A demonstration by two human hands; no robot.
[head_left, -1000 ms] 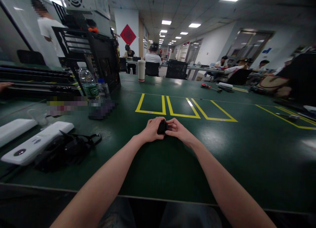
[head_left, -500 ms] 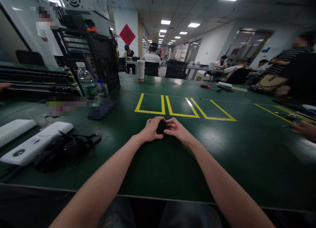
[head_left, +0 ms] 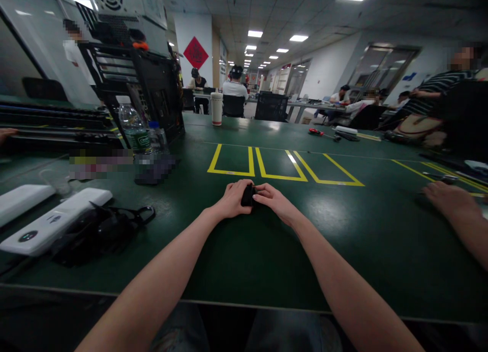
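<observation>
A small black block-like object (head_left: 247, 196) is held low over the green table (head_left: 267, 270), just in front of the yellow tape outlines; its exact kind cannot be made out. My left hand (head_left: 233, 199) wraps round it from the left, thumb at the near side and fingers over the far side. From the right, my right hand (head_left: 271, 198) meets it with bent fingers and thumb closed at its right edge. Part of the object is hidden behind my fingers.
Yellow tape outlines (head_left: 280, 178) mark the table ahead. On the left lie white power banks (head_left: 57, 220), a black strapped item (head_left: 110, 225), water bottles (head_left: 133, 125) and a computer case (head_left: 152, 87). A white cup (head_left: 216, 109) stands farther back. Another person's hand (head_left: 453, 202) reaches in at right.
My right fingertips have shifted slightly at the black object's right edge, while my left hand keeps its hold. At right, the other person's hand has come farther into view, leftward over the table.
</observation>
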